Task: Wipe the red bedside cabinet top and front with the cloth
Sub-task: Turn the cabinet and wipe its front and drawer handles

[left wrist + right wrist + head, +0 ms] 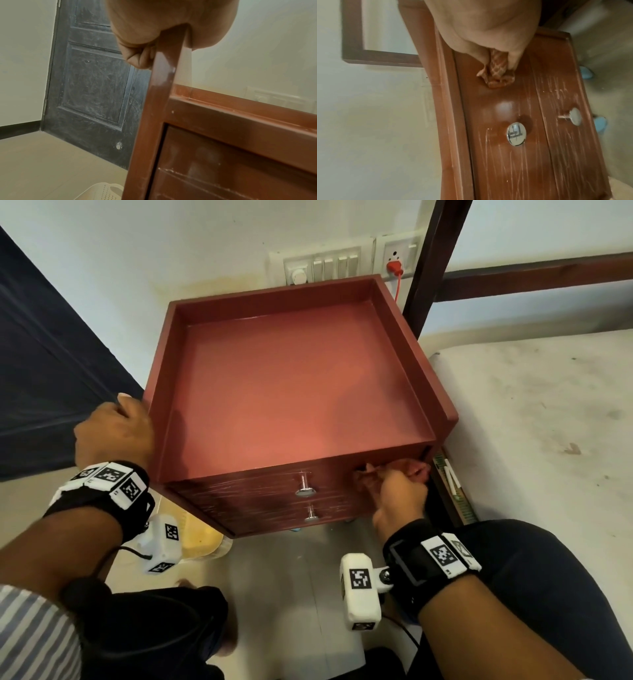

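Note:
The red bedside cabinet [294, 378] stands against the wall, its recessed top bare and glossy. Its front has two drawers with round metal knobs [306, 492]. My right hand [400, 491] holds a crumpled reddish patterned cloth [416, 469] and presses it on the upper drawer front near the right edge. In the right wrist view the cloth [496, 75] bunches under the hand [488, 27], above the scratched drawer front [513, 155]. My left hand [116, 429] grips the cabinet's raised left rim [164, 70], fingers [137, 56] curled over its outer side.
A bed with a pale mattress [548, 422] and dark wooden frame [431, 268] sits close on the right. A switch panel [322, 266] with a red plug [395, 266] is on the wall behind. A dark door [89, 81] and a cream basket [202, 537] lie left.

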### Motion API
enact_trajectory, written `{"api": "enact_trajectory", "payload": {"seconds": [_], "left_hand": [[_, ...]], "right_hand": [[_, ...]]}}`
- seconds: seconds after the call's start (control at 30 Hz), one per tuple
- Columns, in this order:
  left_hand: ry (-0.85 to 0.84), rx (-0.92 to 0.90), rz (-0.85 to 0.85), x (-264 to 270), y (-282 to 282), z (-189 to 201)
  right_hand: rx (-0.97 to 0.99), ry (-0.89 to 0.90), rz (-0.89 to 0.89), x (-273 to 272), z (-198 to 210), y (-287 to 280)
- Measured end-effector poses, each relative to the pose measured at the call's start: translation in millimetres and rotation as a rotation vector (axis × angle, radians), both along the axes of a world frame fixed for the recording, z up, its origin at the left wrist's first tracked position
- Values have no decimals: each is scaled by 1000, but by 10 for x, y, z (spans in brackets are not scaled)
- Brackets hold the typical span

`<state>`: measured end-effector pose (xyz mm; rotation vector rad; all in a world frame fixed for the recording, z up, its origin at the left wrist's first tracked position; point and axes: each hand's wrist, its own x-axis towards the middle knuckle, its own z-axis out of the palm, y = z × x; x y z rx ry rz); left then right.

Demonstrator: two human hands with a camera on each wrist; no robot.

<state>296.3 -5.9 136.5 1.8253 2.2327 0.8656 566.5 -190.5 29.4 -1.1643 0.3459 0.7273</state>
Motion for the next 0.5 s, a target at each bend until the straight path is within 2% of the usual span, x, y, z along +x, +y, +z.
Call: {"api": "enact_trajectory", "payload": {"seconds": [0.07, 0.13, 0.3, 0.33, 0.4, 0.5], "left_hand": [[-6, 0, -11, -3, 13, 10], [-13, -3, -18, -6, 22, 9], [-21, 2, -16, -8, 4, 10], [-21, 1, -19, -2, -4, 5], [-26, -3, -19, 0, -7, 8], [-29, -7, -20, -6, 1, 20]], "right_hand": [[-1, -51, -97, 13, 51, 43], [-23, 21, -105, -32, 47, 79], [-26, 277, 125, 5, 59, 38], [-8, 260, 119, 18, 58, 42], [36, 115, 45, -17, 99, 69], [-116, -140, 78, -210, 134, 67]]}}
